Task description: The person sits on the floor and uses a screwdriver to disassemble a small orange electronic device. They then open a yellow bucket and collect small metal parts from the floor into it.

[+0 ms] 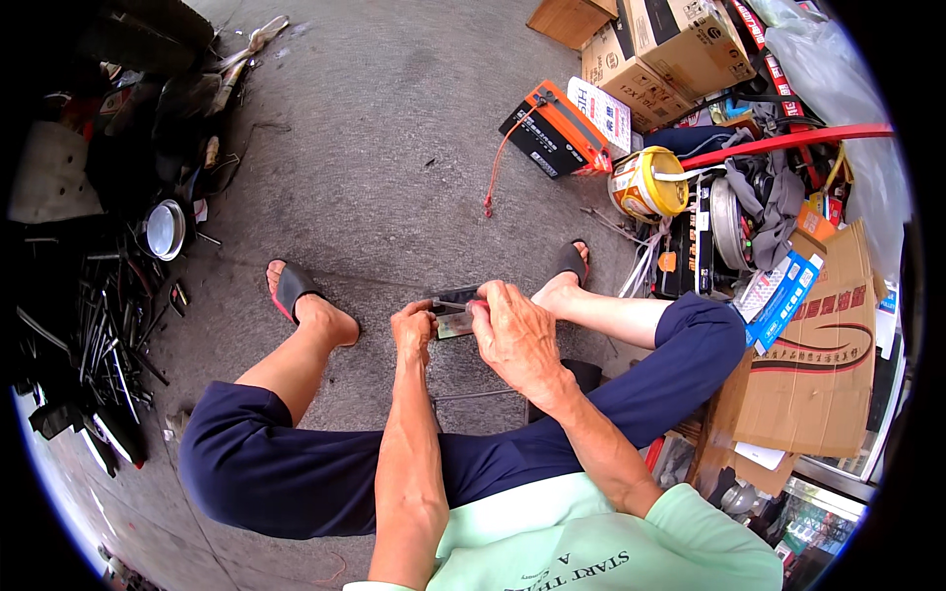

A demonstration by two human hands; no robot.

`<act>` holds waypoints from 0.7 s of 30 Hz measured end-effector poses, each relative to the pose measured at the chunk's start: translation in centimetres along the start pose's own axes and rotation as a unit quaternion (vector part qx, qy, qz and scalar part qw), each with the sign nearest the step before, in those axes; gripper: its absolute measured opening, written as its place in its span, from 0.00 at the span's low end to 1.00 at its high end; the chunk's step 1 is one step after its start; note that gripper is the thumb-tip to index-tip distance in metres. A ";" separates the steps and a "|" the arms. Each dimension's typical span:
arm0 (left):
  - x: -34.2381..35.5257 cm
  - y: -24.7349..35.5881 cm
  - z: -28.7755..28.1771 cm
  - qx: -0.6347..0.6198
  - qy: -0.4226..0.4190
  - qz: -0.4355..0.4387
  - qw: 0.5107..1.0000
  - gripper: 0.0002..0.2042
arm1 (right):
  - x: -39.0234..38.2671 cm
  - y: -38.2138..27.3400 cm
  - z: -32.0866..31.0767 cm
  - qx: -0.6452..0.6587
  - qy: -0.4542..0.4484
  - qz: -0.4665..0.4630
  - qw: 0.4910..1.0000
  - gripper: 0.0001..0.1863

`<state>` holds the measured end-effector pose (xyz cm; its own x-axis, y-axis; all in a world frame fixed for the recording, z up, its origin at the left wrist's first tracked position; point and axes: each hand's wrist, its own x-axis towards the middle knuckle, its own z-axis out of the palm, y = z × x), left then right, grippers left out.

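Between my knees I hold a flat, dark rectangular device with a pale greenish lower part; its exact kind is unclear. My left hand grips its left end with curled fingers. At the other end my right hand is closed round its edge, thumb and fingers pinched near the top right corner. Part of the device is hidden behind the fingers of my right hand.
Ahead on the right stands a black and orange battery beside a yellow-lidded bucket. Cardboard boxes and a flattened carton lie farther right. On the left are a round metal dish and a pile of dark rods.
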<state>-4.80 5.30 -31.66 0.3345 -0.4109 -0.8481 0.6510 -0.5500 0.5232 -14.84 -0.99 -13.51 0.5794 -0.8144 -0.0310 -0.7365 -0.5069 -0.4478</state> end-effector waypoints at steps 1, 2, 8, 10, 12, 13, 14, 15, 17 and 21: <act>0.3 0.0 -0.1 0.000 0.007 -0.004 1.000 0.16 | 0.1 0.0 -0.4 -0.015 0.007 -0.045 0.999 0.11; 0.5 -0.1 -0.2 0.000 0.011 -0.005 1.000 0.15 | -0.1 0.3 -0.3 0.012 -0.004 -0.061 0.998 0.12; 0.0 0.6 -0.2 0.018 -0.008 0.011 1.000 0.17 | -0.2 0.4 -1.1 -0.002 -0.074 0.035 0.997 0.13; 0.2 0.6 -0.4 0.033 -0.023 0.007 0.999 0.17 | 0.3 0.6 -1.6 -0.018 -0.161 0.104 0.981 0.14; 0.2 0.7 -0.6 0.034 -0.035 0.003 0.999 0.18 | -0.1 1.3 -1.1 -0.007 -0.110 0.021 0.994 0.12; 0.1 0.7 -0.6 0.035 -0.039 -0.001 0.999 0.18 | -0.4 1.6 -0.8 -0.003 -0.073 -0.028 0.997 0.12; 0.0 0.7 -0.6 0.037 -0.042 -0.005 0.998 0.18 | -0.6 1.8 -0.6 0.000 -0.036 -0.078 0.996 0.13; 0.0 0.9 -0.7 0.045 -0.053 -0.009 0.998 0.19 | -0.6 1.7 -0.7 0.025 -0.051 -0.079 0.995 0.15; -0.4 1.0 -0.6 0.050 -0.060 -0.002 0.997 0.20 | -0.7 1.6 -1.0 0.032 -0.046 -0.081 0.995 0.14; -0.7 1.0 -0.7 0.041 -0.080 0.008 0.996 0.21 | -0.9 1.3 -0.3 0.020 -0.022 -0.010 1.000 0.11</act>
<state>-3.96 5.57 -30.59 0.2274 -0.5262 -0.8194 0.5861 -0.5980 0.5467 -16.43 -0.98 -13.83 0.6093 -0.7905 -0.0611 -0.7110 -0.5107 -0.4834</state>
